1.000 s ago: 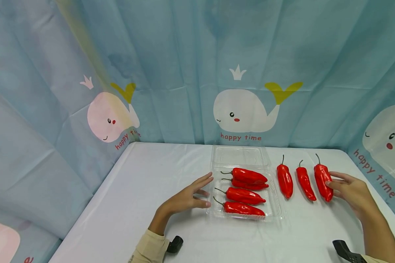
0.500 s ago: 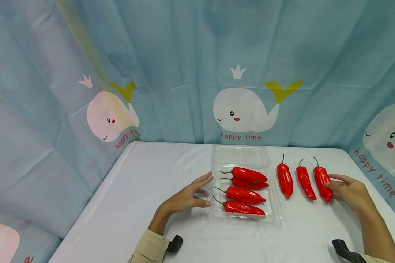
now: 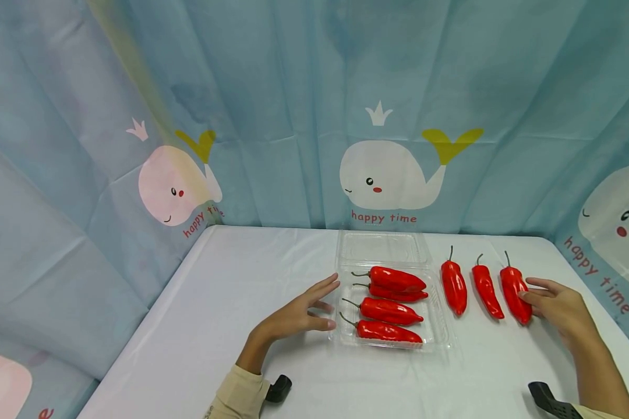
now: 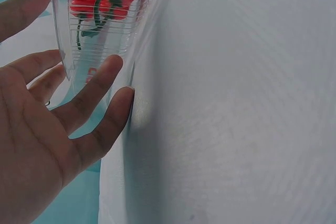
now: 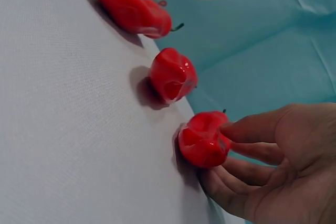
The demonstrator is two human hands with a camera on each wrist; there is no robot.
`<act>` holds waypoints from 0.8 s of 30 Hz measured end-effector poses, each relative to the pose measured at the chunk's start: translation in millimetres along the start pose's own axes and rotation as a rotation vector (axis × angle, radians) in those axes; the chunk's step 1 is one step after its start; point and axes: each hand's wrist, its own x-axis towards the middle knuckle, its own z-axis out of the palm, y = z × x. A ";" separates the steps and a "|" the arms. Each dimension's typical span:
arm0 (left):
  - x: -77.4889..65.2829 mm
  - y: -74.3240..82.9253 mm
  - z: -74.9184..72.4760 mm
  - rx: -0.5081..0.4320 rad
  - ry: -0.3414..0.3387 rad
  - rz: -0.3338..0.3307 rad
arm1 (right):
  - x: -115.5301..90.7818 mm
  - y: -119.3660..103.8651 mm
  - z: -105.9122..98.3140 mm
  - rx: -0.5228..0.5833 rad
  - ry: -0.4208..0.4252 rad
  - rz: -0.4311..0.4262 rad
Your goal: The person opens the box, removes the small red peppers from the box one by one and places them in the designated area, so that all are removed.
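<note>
My right hand is at the rightmost long red pepper, which lies on the table with its stem pointing away. In the right wrist view the thumb lies against this pepper and the other fingers are at its far side, lightly pinching it. Two more red peppers, a slim one and a wider one, lie to its left. Beside the clear plastic box, my left hand spreads its fingers at the left wall. Several red peppers lie crosswise in the box, stems to the left.
The box's clear lid lies folded back toward the curtain. A white cloth covers the table. Blue curtains printed with whales stand behind it and at both sides. Black wrist camera mounts sit near both wrists.
The rightmost pepper has shifted slightly toward me, and its stem swung left and then back right. My right hand has moved only slightly with it. My left hand has stayed in place.
</note>
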 end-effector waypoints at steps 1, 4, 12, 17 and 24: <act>-0.1 0.0 -0.1 -0.002 0.000 0.000 | -0.3 -0.3 -0.2 0.000 0.002 -0.001; -0.2 0.1 -0.1 -0.004 -0.001 -0.002 | -2.1 -1.2 -1.1 -0.007 0.006 -0.013; 0.1 0.6 -0.4 -0.002 0.000 -0.002 | -9.5 -9.1 -2.8 -0.014 0.037 -0.014; 0.3 0.9 -0.4 -0.006 -0.001 -0.005 | -14.0 -15.1 -3.0 -0.008 0.065 -0.052; 0.2 0.7 -0.4 -0.011 -0.002 -0.008 | -22.6 -28.2 1.1 -0.043 0.099 -0.132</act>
